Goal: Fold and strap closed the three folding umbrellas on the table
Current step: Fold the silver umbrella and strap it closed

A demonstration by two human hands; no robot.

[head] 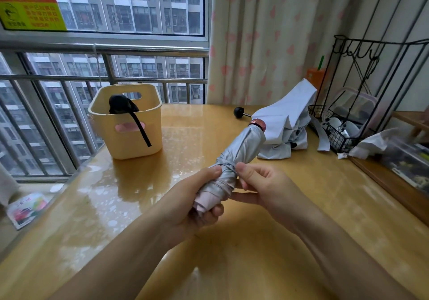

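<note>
At far left of the counter [97, 197], a cream basket [126, 123] stands near the window rail. Black umbrella [120, 104] sits inside it, bundled; its strap hangs over the front wall. Judged done, though whether that strap is fastened cannot be told.

Centre, low in view: left hand [197, 197] clenched around the lower end of the silver umbrella [239, 148], fingers wrapped over the loose pink-tinged canopy folds, thumb pressing near the strap band. Umbrella held off the counter, rolled. Long axis runs from the left hand up and away to the right, ending in a reddish cap [258, 123] that points toward the far right corner.

Just right of it: right hand [253, 181], thumb and forefinger pinched at the band where it circles the canopy, other fingers curled beneath. Grasping the strap end, as far as can be seen; the fastener itself is hidden under the fingertips.

Key relation: strap lies across the long axis, between the two hands, right hand nearer its free end. Closing it likely means pulling around the roll while the left hand stops it turning.

Further right, behind: white umbrella [285, 123], collapsed but loose, fabric spread, black knob [238, 112] toward the basket. Not yet folded.

Far right: wire rack [371, 90], clutter.
</note>
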